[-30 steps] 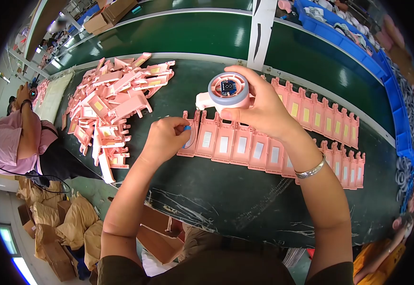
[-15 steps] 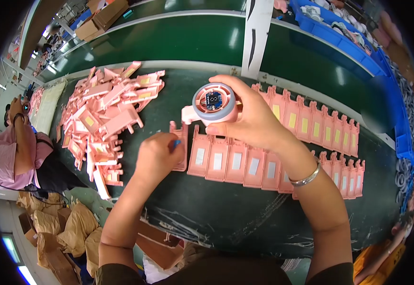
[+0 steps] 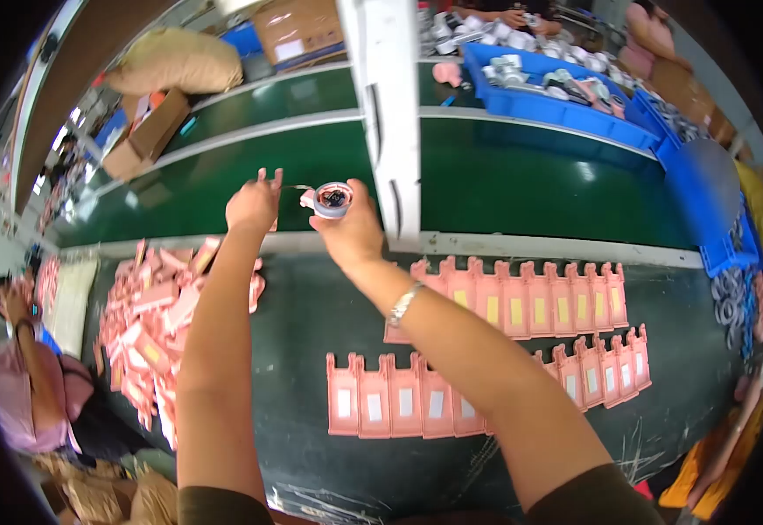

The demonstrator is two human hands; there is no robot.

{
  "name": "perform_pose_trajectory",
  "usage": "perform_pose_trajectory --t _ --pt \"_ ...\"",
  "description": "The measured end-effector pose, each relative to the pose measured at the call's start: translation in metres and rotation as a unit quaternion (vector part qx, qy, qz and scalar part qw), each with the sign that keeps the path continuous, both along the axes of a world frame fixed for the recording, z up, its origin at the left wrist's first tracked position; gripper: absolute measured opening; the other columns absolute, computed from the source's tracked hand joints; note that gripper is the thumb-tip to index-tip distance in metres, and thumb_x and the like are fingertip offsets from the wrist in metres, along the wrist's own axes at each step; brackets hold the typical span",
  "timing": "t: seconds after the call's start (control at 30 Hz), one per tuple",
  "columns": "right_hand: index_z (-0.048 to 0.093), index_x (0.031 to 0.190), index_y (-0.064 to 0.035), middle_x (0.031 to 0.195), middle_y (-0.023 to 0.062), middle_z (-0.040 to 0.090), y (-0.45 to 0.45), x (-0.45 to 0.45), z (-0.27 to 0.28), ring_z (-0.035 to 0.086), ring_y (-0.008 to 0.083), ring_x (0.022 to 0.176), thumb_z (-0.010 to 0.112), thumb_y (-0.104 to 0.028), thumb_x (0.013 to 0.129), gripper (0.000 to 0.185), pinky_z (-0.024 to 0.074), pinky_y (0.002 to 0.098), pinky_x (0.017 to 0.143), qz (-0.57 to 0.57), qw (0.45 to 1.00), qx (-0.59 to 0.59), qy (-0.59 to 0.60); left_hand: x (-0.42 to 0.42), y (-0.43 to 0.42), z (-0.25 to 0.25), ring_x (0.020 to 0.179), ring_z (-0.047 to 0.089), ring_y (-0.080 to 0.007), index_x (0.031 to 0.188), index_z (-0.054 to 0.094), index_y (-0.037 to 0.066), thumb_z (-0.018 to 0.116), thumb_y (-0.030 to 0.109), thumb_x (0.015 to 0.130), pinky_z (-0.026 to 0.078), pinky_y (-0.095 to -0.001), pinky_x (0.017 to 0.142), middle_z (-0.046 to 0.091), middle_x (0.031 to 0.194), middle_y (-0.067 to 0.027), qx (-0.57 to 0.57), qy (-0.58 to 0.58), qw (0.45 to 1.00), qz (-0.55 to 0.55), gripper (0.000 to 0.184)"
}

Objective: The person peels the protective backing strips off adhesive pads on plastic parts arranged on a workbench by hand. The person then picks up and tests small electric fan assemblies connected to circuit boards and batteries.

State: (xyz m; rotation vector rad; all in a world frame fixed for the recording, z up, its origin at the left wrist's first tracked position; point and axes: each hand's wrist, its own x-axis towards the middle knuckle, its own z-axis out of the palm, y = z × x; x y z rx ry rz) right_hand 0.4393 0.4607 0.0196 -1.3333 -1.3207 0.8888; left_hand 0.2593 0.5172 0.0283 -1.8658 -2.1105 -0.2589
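Both my hands are stretched forward over the green conveyor belt. My left hand (image 3: 253,206) is closed around a pink plastic panel (image 3: 270,177), whose pronged end sticks up above the fingers. My right hand (image 3: 355,229) grips a round pink device (image 3: 332,201) with a grey ring and a dark circuit board inside its open face. A thin wire (image 3: 296,186) runs between the device and the panel. On the bench behind my hands, pink panels lie in two rows, the back row (image 3: 515,302) with yellow labels and the front row (image 3: 405,398) with white ones.
A heap of pink panels (image 3: 150,306) lies at the left of the dark bench (image 3: 285,376). A white post (image 3: 388,122) stands just right of my right hand. Blue bins (image 3: 565,118) with parts sit across the belt (image 3: 504,175). A person (image 3: 27,376) works at the left.
My hands have moved forward from the bench to over the belt. The single panel beside the front row is now in my left hand. The view has tilted up.
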Motion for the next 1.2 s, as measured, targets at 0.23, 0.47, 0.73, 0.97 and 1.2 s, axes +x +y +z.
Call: perform_pose_trajectory --t 0.23,0.47,0.73,0.97,1.2 --pt "0.052 0.102 -0.0001 0.103 0.0188 0.053 -0.027 0.018 0.012 0.053 0.0339 0.098 0.060 -0.010 0.072 0.032 0.0423 0.0399 0.085 0.094 0.994 0.052 0.017 0.029 -0.015 -0.007 0.101 0.056 -0.0355 0.116 0.050 0.002 0.054 0.023 0.083 0.046 -0.0422 0.085 0.056 0.110 -0.0237 0.010 -0.106 0.987 -0.120 0.040" --pt "0.061 0.077 -0.0014 0.075 0.0168 0.062 -0.098 0.033 0.037 0.059 0.0332 0.073 0.062 -0.012 0.064 0.017 0.0461 0.0398 0.064 0.421 0.892 0.165 -0.017 0.015 -0.021 -0.028 0.078 0.060 -0.0299 0.110 0.055 -0.001 0.058 0.005 0.080 0.048 -0.0340 0.066 0.058 0.098 -0.0184 0.030 -0.223 0.951 -0.211 0.031" --pt "0.057 0.104 -0.0031 0.109 0.0197 0.054 -0.215 0.037 0.042 0.052 0.0364 0.101 0.059 -0.031 0.079 0.037 0.0427 0.0442 0.083 0.295 0.887 0.348 -0.074 0.065 -0.072 -0.017 0.069 0.064 -0.0350 0.084 0.063 0.007 0.044 0.045 0.084 0.053 -0.0431 0.061 0.064 0.073 -0.0181 -0.030 0.104 0.989 -0.099 0.042" --pt "0.061 0.092 0.0007 0.087 0.0191 0.058 -0.286 0.073 0.063 0.055 0.0330 0.087 0.058 -0.022 0.079 0.026 0.0439 0.0420 0.078 0.405 0.865 0.295 0.005 0.099 -0.103 -0.047 0.084 0.061 -0.0360 0.101 0.061 0.008 0.043 0.025 0.087 0.050 -0.0444 0.070 0.062 0.095 -0.0177 -0.036 0.082 0.986 -0.138 0.029" --pt "0.045 0.085 -0.0006 0.095 0.0139 0.042 -0.284 0.072 0.064 0.042 0.0316 0.095 0.056 -0.006 0.079 0.013 0.0372 0.0384 0.081 0.339 0.908 0.237 0.066 0.117 -0.130 -0.004 0.093 0.059 -0.0245 0.096 0.053 0.011 0.059 0.011 0.076 0.051 -0.0386 0.073 0.053 0.104 -0.0061 -0.152 0.250 0.952 -0.087 0.021"
